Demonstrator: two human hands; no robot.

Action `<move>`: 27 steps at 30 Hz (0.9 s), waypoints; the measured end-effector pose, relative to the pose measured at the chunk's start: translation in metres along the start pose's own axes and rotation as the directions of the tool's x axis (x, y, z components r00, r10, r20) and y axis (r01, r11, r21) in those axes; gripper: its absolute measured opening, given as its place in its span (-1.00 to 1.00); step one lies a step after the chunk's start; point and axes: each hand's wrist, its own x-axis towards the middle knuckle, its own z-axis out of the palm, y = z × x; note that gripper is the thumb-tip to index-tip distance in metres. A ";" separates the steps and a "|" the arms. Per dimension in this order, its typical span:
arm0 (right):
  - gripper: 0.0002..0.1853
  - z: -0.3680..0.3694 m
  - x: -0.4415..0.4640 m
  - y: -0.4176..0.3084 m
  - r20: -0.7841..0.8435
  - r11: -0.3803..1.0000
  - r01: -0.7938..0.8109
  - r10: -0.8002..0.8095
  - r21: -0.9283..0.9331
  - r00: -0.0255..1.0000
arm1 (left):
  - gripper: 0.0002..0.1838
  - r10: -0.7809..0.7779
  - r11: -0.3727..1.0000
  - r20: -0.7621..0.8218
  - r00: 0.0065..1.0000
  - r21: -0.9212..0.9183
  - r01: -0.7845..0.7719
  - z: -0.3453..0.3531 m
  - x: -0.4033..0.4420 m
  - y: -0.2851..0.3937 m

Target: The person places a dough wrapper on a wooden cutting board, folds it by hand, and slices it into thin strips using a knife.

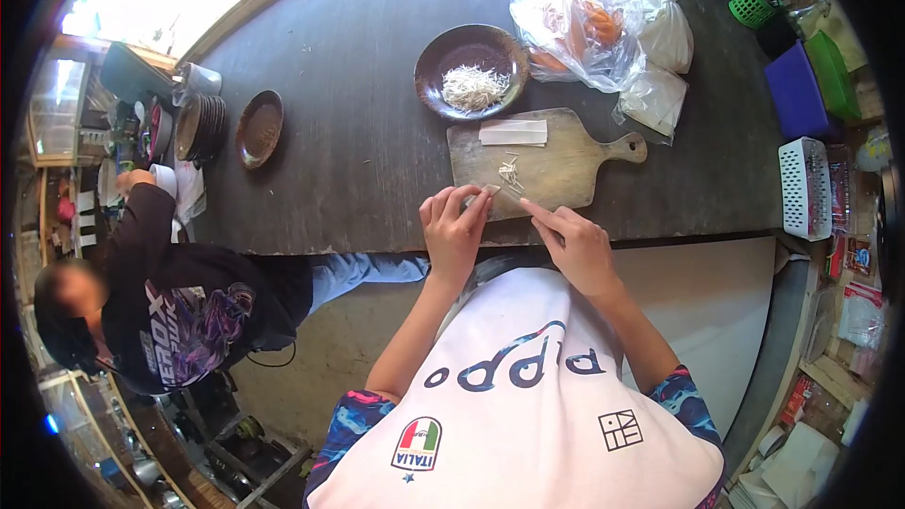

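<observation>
My left hand [452, 231] is closed at the near edge of a wooden cutting board [566, 174], its fingertips pinching a small pale piece [492, 189]. My right hand [577, 247] grips a knife [510, 194], index finger stretched along it; the handle is hidden in the hand. The blade lies close to the left fingertips. Just beyond it, thin pale strips [509, 171] are scattered on the board. Flat whitish slices [513, 133] lie at the board's far side. Behind the board, a dark round bowl [426, 66] holds a heap of shredded white strips [474, 88].
Clear plastic bags [575, 28] with orange contents and a white packet [652, 99] lie at the back right. A dark oval dish [259, 129] and stacked plates [200, 127] are on the left. Another person [189, 320] is at the left. Baskets [804, 188] line the right.
</observation>
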 end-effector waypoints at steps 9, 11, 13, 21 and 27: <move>-0.51 0.001 -0.006 -0.001 -0.014 1.000 0.008 -0.008 -0.014 1.000 | -0.68 0.082 0.996 0.120 0.989 0.023 -0.085 -0.004 0.007 -0.013; -0.51 0.002 -0.007 0.000 -0.022 1.000 0.004 -0.004 -0.002 1.000 | -0.67 0.091 0.996 0.120 0.989 0.013 -0.093 -0.006 0.008 -0.014; -0.52 0.001 -0.006 -0.005 -0.012 1.000 -0.008 0.008 0.012 1.000 | -0.67 0.103 0.994 0.116 0.988 0.030 -0.107 -0.006 0.009 -0.015; -0.48 0.013 -0.006 -0.009 -0.019 1.000 0.011 -0.012 -0.027 1.000 | -0.65 0.097 0.993 0.129 0.987 0.052 -0.104 -0.005 0.006 -0.016; -0.47 0.012 -0.014 -0.007 -0.028 0.993 0.012 -0.015 -0.120 1.000 | -0.65 0.101 0.990 0.127 0.987 0.084 -0.112 -0.005 0.006 -0.014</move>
